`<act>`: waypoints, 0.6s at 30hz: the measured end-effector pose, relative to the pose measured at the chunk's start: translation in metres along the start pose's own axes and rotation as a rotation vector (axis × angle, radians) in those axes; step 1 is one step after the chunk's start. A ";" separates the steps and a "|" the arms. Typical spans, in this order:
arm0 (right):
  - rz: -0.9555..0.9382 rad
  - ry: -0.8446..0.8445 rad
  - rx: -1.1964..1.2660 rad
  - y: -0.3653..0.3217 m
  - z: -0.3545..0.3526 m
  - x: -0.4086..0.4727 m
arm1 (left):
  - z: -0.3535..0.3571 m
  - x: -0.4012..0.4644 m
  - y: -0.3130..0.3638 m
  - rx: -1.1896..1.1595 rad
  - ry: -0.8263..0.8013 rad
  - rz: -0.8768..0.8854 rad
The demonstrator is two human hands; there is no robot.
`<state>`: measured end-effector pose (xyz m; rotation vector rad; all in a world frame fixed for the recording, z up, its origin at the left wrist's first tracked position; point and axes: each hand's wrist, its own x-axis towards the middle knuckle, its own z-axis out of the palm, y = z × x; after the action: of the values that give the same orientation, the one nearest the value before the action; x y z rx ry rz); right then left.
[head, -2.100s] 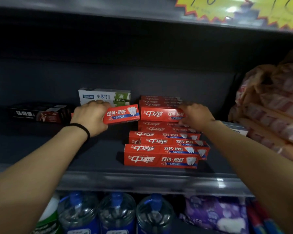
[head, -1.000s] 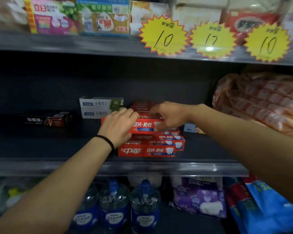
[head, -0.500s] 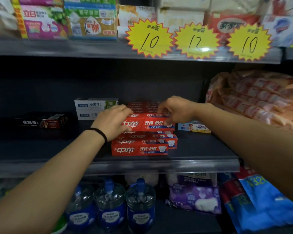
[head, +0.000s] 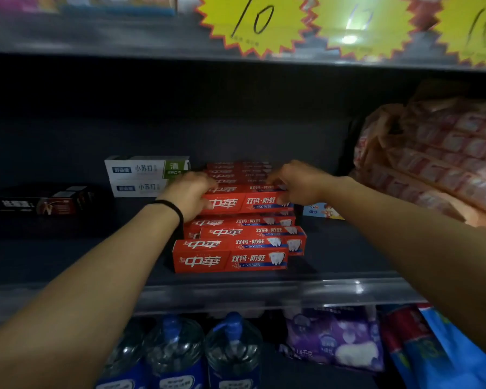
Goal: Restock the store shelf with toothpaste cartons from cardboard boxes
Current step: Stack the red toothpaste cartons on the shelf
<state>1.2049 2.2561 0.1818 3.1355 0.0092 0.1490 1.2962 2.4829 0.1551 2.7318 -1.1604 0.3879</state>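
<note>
It's dim where I reach; the shelf (head: 68, 254) back is deep in shadow. Glare flares on a yellow price tag (head: 359, 23) overhead, and the edges blur and bend.

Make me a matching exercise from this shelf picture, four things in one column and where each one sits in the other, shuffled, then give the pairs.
Things:
1. red carton gripped by both hands
2. white and green cartons
3. black cartons
4. water bottles

Places:
A. far left of the middle shelf
B. shelf below, under the left arm
C. top of the red stack
D. just left of the red stack, at the back

Pairs: 1-C, 2-D, 3-A, 4-B
</note>
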 end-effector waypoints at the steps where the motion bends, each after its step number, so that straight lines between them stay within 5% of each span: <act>1: 0.000 0.003 -0.005 0.002 0.003 0.004 | 0.003 0.005 -0.001 -0.006 -0.003 -0.009; 18: -0.003 0.090 -0.080 0.018 0.027 0.033 | 0.023 0.034 -0.008 0.037 0.022 -0.030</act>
<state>1.2405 2.2387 0.1580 3.0465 0.0085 0.2835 1.3287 2.4598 0.1428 2.7658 -1.1158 0.4393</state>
